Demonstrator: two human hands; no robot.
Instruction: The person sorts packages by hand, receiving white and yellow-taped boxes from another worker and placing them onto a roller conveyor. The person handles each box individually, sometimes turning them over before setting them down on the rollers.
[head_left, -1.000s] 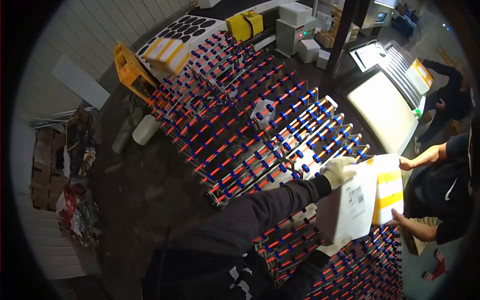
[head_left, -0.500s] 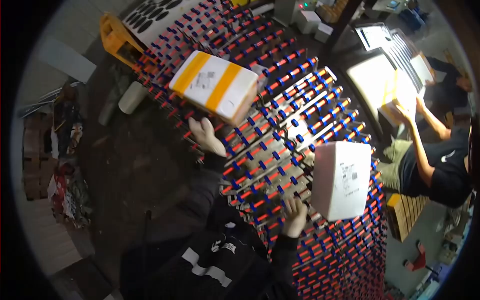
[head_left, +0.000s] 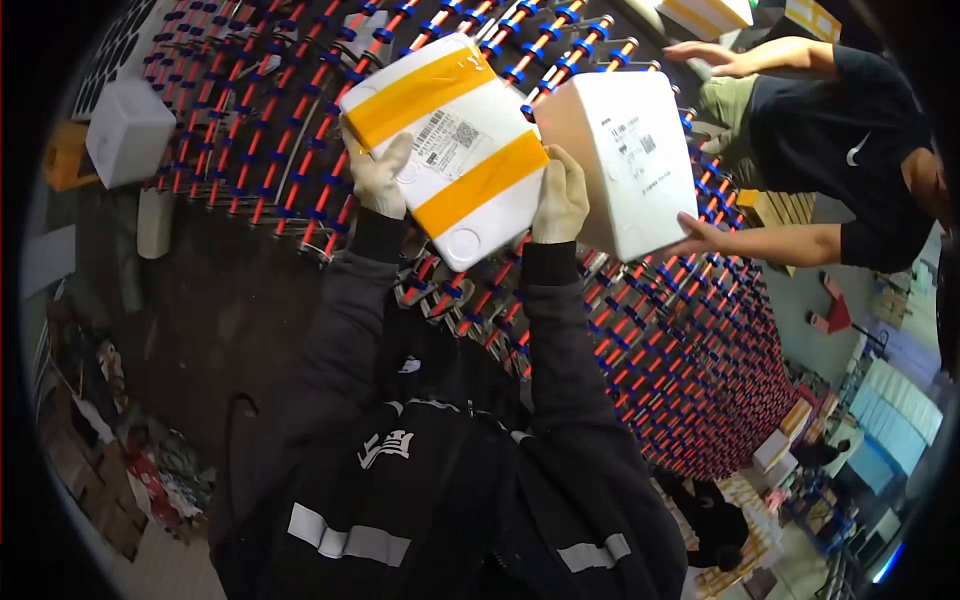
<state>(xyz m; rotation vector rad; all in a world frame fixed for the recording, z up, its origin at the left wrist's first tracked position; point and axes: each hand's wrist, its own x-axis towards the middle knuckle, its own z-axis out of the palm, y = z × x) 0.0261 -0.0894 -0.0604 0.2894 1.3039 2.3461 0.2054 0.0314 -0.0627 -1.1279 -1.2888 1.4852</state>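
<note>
The person is gripping a yellow-taped box [head_left: 445,140] between both gloved hands. It is tilting above the near edge of the roller conveyor [head_left: 690,340], and whether its far corner is touching the rollers cannot be told. The left hand [head_left: 378,178] is pressing flat against the box's left side, fingers spread wide and reaching up over the edge. The right hand [head_left: 560,198] is clamping the opposite side, fingers together and curling onto the top face. Neither hand is closing into a fist; the box is being held by pressure from two sides.

Just beside it, touching or nearly so, a plain white box [head_left: 625,160] is resting on the conveyor's right side, with a co-worker's hand [head_left: 700,238] steadying its lower corner. A small white box [head_left: 128,130] is sitting near the conveyor's far left edge.

Judging from this, the step in hand is carrying the taped box at the conveyor's edge. Any next move is calling for even pressure from both palms and clearance from the neighbouring box and the co-worker's hand.
</note>
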